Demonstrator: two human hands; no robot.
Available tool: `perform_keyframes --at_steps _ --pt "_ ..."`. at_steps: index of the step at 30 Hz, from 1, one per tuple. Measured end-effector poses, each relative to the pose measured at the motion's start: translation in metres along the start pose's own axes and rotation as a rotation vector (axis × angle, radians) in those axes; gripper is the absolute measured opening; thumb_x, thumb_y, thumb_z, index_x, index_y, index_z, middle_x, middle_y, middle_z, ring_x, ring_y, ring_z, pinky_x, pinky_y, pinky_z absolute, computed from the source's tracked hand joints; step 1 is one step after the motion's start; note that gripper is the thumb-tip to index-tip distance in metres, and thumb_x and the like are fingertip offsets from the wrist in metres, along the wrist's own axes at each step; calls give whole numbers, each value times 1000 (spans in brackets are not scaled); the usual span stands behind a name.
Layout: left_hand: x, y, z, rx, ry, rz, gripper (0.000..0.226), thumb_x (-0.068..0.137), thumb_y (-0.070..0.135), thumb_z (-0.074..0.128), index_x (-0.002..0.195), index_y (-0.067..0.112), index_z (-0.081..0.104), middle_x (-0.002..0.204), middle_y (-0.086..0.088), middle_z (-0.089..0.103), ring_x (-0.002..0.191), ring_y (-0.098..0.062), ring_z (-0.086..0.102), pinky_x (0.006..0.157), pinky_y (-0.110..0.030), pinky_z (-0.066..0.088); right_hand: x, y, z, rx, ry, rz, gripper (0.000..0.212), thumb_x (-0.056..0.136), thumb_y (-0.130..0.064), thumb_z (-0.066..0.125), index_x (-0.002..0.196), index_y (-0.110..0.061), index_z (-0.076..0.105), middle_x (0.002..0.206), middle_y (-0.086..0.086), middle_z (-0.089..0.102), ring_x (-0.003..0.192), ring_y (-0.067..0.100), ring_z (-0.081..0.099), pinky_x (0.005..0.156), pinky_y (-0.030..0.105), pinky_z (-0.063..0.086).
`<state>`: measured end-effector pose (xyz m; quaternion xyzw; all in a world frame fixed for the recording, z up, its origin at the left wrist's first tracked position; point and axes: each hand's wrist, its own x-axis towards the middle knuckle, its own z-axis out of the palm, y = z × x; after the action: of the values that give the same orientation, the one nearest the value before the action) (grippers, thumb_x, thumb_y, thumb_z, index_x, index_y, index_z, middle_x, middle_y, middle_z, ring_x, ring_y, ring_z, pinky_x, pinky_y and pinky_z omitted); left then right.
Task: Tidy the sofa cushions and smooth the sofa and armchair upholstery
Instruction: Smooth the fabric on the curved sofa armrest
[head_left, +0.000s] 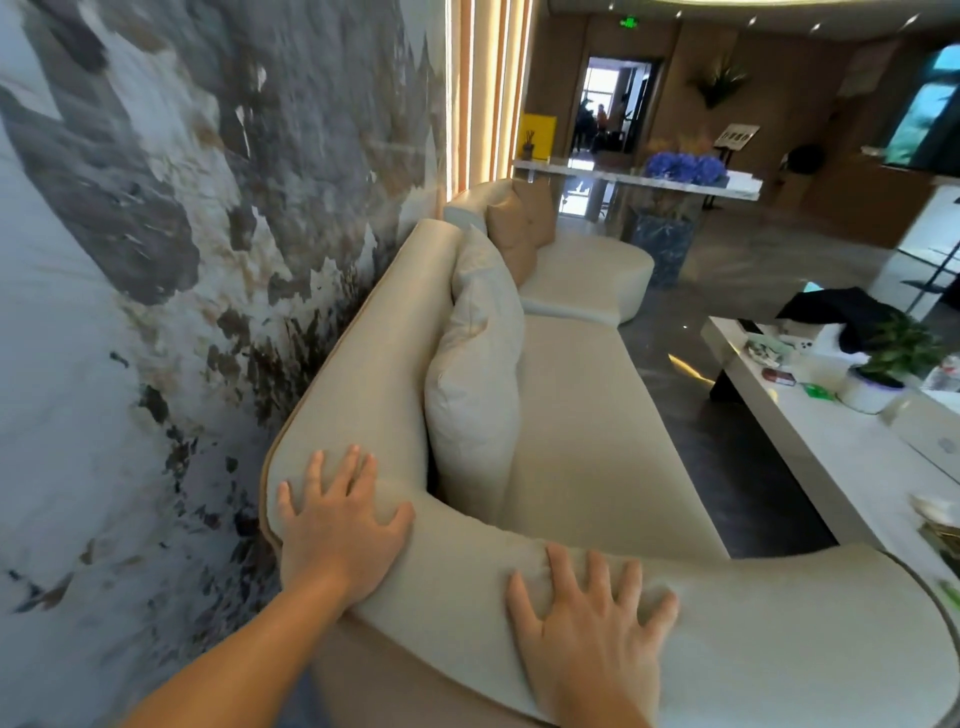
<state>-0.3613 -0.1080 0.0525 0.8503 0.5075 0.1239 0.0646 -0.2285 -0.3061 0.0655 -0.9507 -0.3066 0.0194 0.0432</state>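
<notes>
A long cream sofa (587, 415) runs away from me along the wall. My left hand (337, 525) lies flat, fingers spread, on the corner where the backrest meets the near armrest. My right hand (587, 629) lies flat and spread on top of the near armrest (779, 623). Neither hand holds anything. A cream cushion (475, 374) leans upright against the backrest. Further along, tan cushions (522, 228) stand at the sofa's far end, beside a rounded seat section (587, 280).
A mural wall (156, 260) stands close behind the sofa on the left. A white coffee table (810, 431) on the right carries a potted plant (893, 358), dark cloth and small items. Dark glossy floor runs between sofa and table. A counter with blue flowers (685, 169) stands far back.
</notes>
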Motion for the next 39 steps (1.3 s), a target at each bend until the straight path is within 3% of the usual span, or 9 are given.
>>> perform_keyframes --at_steps 17,23,27,30,33,34,36,37,39 --pt "164 -64 14 9 31 26 80 80 73 17 151 36 24 161 16 16 150 -19 4 119 -53 2 104 -130 14 -17 -45 63 82 75 -76 3 147 -44 22 157 -2 28 143 38 10 104 70 -3" --pt "175 -72 14 18 48 31 79 81 72 20 150 36 26 161 17 18 149 -18 6 119 -52 1 107 -147 15 -31 -24 105 76 74 -76 8 139 -49 37 147 -2 41 136 38 23 107 66 4" --pt "175 -71 12 21 41 31 73 82 70 21 148 40 31 160 17 20 149 -18 6 118 -51 -2 113 -136 26 17 -128 39 89 67 -83 -5 147 -46 9 162 0 15 147 35 7 103 68 -10" --pt "173 -73 13 26 6 48 58 87 66 17 139 51 38 160 16 21 149 -20 4 117 -52 -6 113 -136 24 -2 -162 55 87 70 -83 -3 148 -44 8 163 0 14 147 36 5 103 68 -11" --pt "178 -66 -5 100 -241 44 52 93 59 13 142 53 30 163 13 9 150 -26 -2 117 -59 0 109 -140 7 -31 -216 59 79 75 -77 1 148 -49 12 162 -6 18 145 38 3 105 67 -6" --pt "182 -59 -23 132 -376 45 50 95 56 17 143 50 31 163 9 11 149 -30 3 116 -59 8 109 -137 0 -10 -271 28 76 77 -77 4 148 -50 10 163 -9 15 146 38 0 106 67 -6" --pt "181 -43 -66 206 -666 93 44 95 48 36 136 34 47 151 -3 36 137 -35 30 108 -52 32 105 -122 -17 51 -389 -78 68 84 -74 14 148 -53 8 165 -12 6 150 34 -5 111 63 -5" --pt "171 -34 -87 196 -798 114 44 94 45 44 133 24 51 141 -7 46 129 -35 41 103 -46 38 101 -112 -28 73 -435 -132 65 86 -71 21 148 -55 9 165 -12 3 151 30 -5 115 60 -3" --pt "132 -21 -122 148 -1096 146 56 93 43 52 141 17 44 145 -12 45 129 -34 44 99 -41 40 80 -93 -52 51 -548 -221 66 87 -64 38 148 -53 15 165 -11 1 152 23 -2 120 52 8"
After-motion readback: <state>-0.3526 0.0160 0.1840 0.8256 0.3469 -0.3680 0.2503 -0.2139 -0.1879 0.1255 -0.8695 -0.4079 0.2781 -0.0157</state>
